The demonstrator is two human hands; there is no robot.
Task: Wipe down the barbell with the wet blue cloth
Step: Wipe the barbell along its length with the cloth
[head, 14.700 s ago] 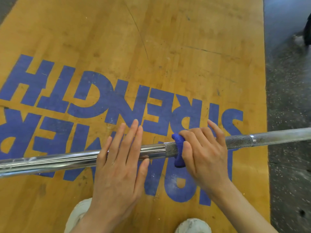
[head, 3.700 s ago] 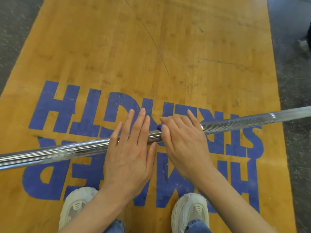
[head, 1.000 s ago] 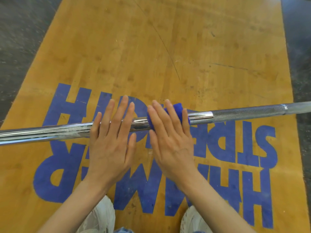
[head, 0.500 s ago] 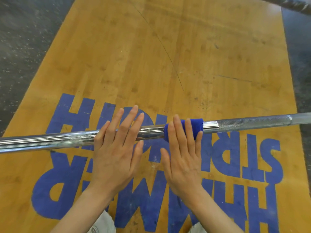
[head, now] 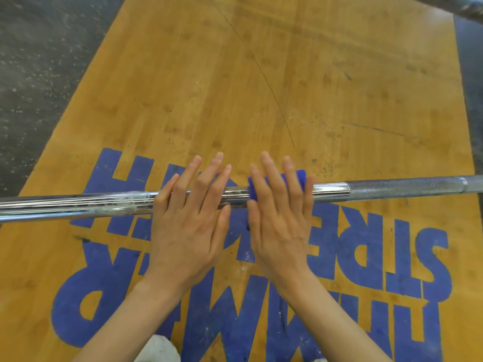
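Compared with half a second ago, your right hand [head: 281,220] has slid further over the blue cloth [head: 300,178], so your fingers now reach past the barbell [head: 392,188] and less of the cloth shows; back then the cloth stood out as a clear band beyond your fingertips. Your left hand [head: 187,226] sits in much the same spot on the bar, just left of the right one. A second ago the cloth bunched above your knuckles; now it lies flat, wrapped over the bar's top.

The barbell crosses the wooden platform [head: 235,87] from the left edge of view to the right, tilted slightly up to the right. The smooth chrome stretch runs out to your left with open bar all the way to the frame edge; to your right a short smooth section ends at the knurled grip, which runs on to a collar near the right edge. Dark speckled rubber flooring [head: 39,61] borders the platform on the left and right. The blue lettering [head: 366,257] reads upside down beneath your wrists.

Both hands lie palm down with fingers straight and slightly spread, thumbs tucked towards each other. The left presses bare metal; the right presses the cloth flat onto the bar, not curled round it. A pale shoe [head: 159,351] peeks in at the bottom.
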